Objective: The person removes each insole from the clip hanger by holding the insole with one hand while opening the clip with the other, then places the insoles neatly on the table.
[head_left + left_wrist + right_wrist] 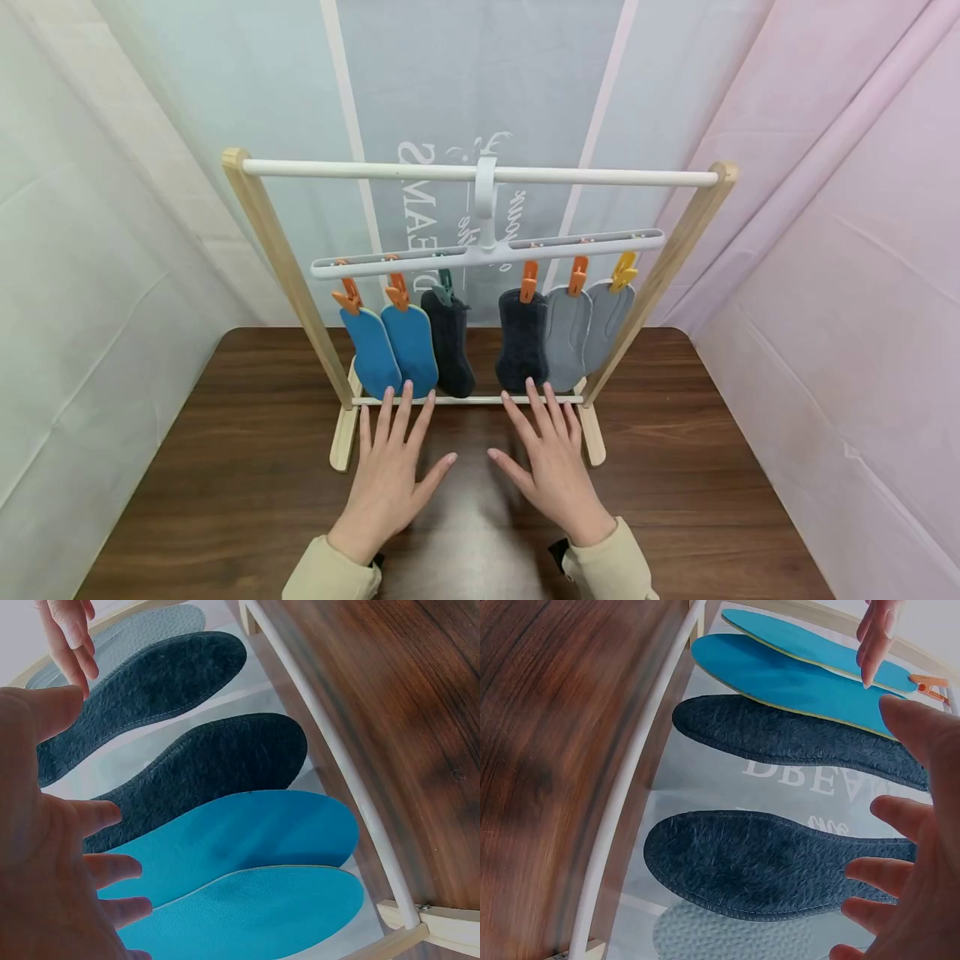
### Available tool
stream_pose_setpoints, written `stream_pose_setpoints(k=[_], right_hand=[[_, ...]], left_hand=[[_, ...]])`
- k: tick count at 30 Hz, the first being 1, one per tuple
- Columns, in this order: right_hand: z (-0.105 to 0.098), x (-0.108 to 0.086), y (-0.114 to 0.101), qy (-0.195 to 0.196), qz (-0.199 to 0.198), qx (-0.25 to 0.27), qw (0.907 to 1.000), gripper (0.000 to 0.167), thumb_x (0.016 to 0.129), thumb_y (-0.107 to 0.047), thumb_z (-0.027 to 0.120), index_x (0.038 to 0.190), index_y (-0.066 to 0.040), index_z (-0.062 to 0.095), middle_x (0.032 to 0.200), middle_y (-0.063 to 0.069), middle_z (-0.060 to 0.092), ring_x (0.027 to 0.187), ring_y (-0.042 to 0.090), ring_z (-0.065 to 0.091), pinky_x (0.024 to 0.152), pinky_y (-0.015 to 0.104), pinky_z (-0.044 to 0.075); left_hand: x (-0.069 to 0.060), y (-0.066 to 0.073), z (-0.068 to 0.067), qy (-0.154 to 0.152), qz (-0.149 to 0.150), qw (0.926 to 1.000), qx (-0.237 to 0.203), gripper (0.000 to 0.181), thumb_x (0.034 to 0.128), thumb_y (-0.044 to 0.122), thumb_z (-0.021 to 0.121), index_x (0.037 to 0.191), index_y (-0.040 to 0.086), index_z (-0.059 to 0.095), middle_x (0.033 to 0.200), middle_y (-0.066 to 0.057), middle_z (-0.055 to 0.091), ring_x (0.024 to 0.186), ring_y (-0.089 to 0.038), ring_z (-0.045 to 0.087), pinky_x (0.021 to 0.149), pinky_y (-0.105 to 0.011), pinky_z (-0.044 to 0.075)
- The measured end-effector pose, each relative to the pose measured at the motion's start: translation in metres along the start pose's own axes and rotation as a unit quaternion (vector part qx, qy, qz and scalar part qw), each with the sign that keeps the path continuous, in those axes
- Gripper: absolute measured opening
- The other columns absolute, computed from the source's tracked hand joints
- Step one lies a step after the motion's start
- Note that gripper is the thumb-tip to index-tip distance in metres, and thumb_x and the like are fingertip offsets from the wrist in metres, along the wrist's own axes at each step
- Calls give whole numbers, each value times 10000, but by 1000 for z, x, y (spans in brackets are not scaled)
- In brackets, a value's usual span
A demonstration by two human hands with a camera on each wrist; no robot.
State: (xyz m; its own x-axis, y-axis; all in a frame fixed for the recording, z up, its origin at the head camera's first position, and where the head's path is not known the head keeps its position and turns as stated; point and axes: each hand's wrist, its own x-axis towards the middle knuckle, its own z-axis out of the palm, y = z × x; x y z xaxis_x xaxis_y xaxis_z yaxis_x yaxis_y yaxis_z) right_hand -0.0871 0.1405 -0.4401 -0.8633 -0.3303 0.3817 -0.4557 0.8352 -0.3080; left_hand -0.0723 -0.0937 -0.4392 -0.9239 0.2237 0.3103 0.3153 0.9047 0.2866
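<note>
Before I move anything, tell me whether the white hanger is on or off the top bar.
On. The white hanger hangs below the top bar, its hook looped over it.

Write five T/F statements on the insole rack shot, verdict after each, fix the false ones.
1. Six insoles hang from the hanger. True.
2. The yellow clip holds a blue insole. False: the yellow clip holds a grey insole.
3. The hanger hooks over the rack's white top bar. True.
4. The left hand grips a dark insole. False: the left hand holds nothing; its fingers are spread.
5. The dark green clip holds a dark insole. True.
</note>
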Motion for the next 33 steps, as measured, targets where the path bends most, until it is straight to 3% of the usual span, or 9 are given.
stream_pose_setpoints(k=[7, 20, 33], right_hand=[[-2, 2, 1, 24, -98, -47, 9999, 763, 860, -456, 676, 1504, -247, 324, 1575, 150, 233, 1457, 361, 178, 1095, 632, 174], [-1, 6, 0, 194, -293, 89, 9993, 777, 843, -388, 724, 1495, -200, 348, 1532, 195, 307, 1410, 370, 292, 1063, 605, 286], [-3, 9, -2, 294, -270, 799, 9960, 699, 864, -298, 723, 1465, -148, 399, 1486, 178, 391, 1356, 359, 389, 1004, 600, 383]], left_hand=[[1, -3, 1, -25, -33, 9999, -133, 808, 886, 536, 607, 1526, 186, 261, 1600, -130, 157, 1479, -356, 80, 1147, -619, 30], [6, -7, -2, 20, -81, 9991, -415, 741, 915, 438, 619, 1510, 131, 301, 1578, -165, 214, 1454, -371, 180, 1153, -593, 102], [14, -14, 0, 733, -11, 9932, -908, 636, 891, 247, 693, 1408, -5, 421, 1458, -255, 379, 1349, -402, 367, 1132, -542, 253]])
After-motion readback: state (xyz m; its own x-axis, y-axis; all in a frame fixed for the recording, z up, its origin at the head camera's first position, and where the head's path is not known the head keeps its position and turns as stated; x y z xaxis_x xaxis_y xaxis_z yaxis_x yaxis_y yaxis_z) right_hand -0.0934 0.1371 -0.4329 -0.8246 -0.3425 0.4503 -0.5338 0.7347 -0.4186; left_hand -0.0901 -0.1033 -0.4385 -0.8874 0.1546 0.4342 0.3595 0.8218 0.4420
